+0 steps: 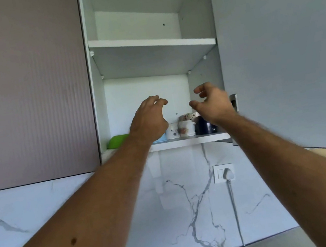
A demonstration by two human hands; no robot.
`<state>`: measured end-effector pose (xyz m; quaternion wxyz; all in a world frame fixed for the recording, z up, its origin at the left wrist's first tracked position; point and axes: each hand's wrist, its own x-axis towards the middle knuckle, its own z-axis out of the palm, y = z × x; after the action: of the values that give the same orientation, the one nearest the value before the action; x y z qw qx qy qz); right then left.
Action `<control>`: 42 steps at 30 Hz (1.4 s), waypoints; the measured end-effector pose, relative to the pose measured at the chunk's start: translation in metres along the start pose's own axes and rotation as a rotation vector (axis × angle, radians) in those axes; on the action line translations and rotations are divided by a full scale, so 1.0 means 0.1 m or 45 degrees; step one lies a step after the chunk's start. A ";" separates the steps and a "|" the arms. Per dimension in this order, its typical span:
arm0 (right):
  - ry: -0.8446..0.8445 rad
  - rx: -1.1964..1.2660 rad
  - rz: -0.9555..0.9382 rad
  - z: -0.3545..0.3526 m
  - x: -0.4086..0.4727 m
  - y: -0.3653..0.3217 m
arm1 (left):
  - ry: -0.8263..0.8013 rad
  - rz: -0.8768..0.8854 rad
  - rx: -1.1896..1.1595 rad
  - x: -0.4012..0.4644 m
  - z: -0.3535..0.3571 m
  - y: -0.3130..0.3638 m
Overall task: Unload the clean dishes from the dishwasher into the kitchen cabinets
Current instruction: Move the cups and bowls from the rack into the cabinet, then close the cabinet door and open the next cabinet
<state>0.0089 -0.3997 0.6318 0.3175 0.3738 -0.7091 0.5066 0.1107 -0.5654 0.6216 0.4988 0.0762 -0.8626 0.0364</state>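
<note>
left hand (149, 121), right hand (212, 102): loosely curled, grasping nothing | cabinet (190, 141): mugs (186, 128) upright between hands, green bowl (117, 141) left of both

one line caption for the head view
Both empty hands, left hand and right hand, raised before mugs on an open cabinet's bottom shelf.

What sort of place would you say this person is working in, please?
Most likely a home kitchen: an open wall cabinet holds mugs on its bottom shelf, above a marble-look backsplash with a wall socket. Both hands reach up, holding nothing.
</note>
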 end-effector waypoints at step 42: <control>0.278 0.344 -0.358 -2.67 -1.24 -0.75 | 0.320 -0.115 0.187 -0.45 -1.18 2.79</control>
<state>0.1562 -0.1347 0.6413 0.4071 0.4510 -0.5371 0.5851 0.1867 -0.2694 0.6450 0.5972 0.1459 -0.7840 0.0862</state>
